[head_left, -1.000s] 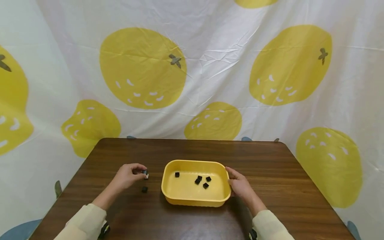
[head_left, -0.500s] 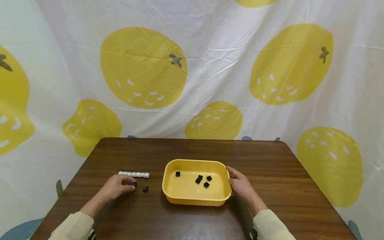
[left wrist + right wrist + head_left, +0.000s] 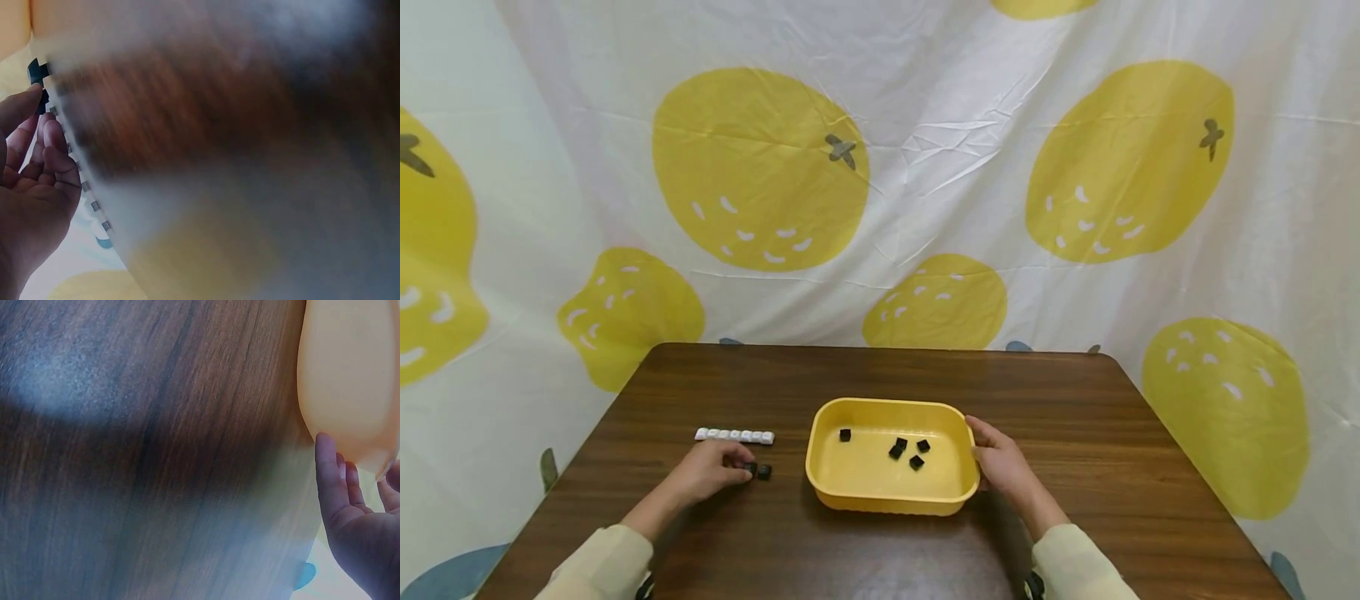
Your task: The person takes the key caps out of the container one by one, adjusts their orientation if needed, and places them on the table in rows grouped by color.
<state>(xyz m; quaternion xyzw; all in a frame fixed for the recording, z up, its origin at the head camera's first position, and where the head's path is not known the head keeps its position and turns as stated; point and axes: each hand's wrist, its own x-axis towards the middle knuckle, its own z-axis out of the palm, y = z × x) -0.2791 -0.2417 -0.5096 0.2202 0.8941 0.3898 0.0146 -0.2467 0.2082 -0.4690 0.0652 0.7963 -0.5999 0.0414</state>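
My left hand (image 3: pixel 709 470) pinches a black keycap (image 3: pixel 751 468) between thumb and fingertips, low over the table. A second black keycap (image 3: pixel 764 472) sits just right of it, almost side by side. In the left wrist view the pinched keycap (image 3: pixel 42 102) shows beneath the thumb tip, the other close beyond. Behind this hand runs a straight row of several white keycaps (image 3: pixel 734 436). My right hand (image 3: pixel 1006 468) holds the right end of a yellow tray (image 3: pixel 891 505), thumb by the rim and fingers along the outer wall.
Inside the tray lie several loose black keycaps (image 3: pixel 917 462), most of them toward its right half. The brown wooden table (image 3: pixel 1060 408) ends at the back against a white curtain (image 3: pixel 940 208) printed with yellow lemons.
The left hand has come from the white row toward me, then slid right, bringing its black keycap up beside the other one. The right hand and tray stay put.
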